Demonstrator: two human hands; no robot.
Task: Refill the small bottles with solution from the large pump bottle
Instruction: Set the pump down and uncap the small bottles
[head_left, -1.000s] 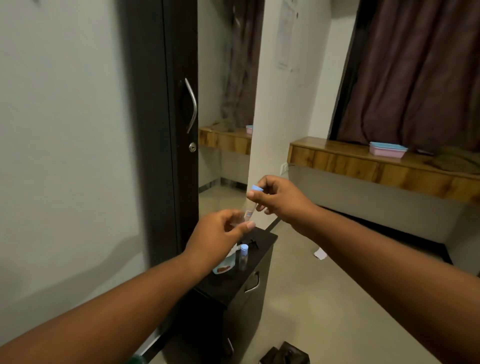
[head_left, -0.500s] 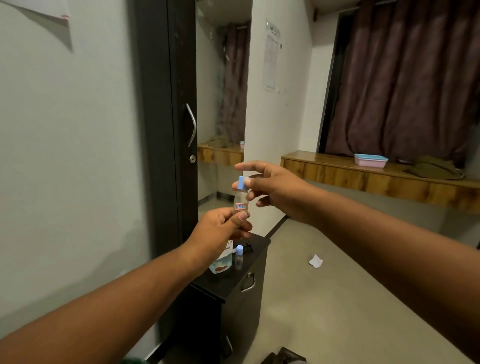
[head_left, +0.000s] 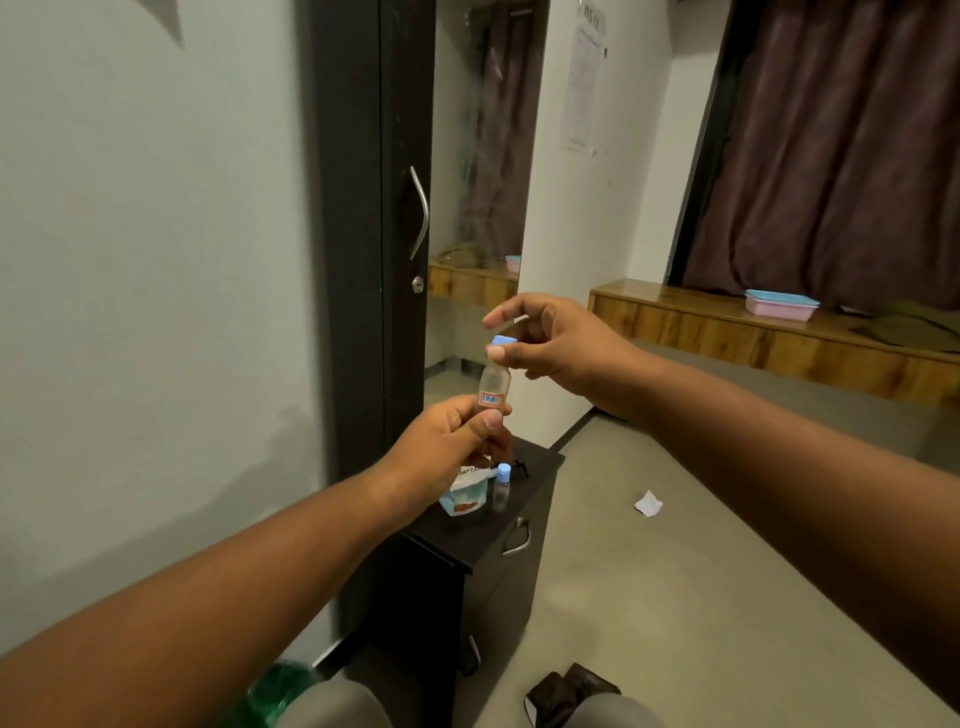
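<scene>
My left hand (head_left: 451, 442) grips a small clear bottle (head_left: 494, 385) with a red and blue label, held upright in mid air. A light blue cap (head_left: 504, 342) sits on the bottle's top, and my right hand (head_left: 551, 339) pinches it between thumb and fingers. Below, on a dark cabinet (head_left: 483, 540), stands a second small bottle (head_left: 502, 486) with a blue cap. Next to it is the large bottle (head_left: 465, 493) with a white and teal label; my left hand hides its upper part and any pump.
A dark door (head_left: 374, 234) with a metal handle stands left of the cabinet. A wooden ledge (head_left: 769, 338) at the right carries a pink and blue box (head_left: 781, 304). A scrap of paper (head_left: 648, 503) lies on the floor. Dark shoes (head_left: 566, 693) are near my feet.
Both hands rose. My right hand brought the blue cap from apart onto the top of the small bottle, which my left hand now holds higher.
</scene>
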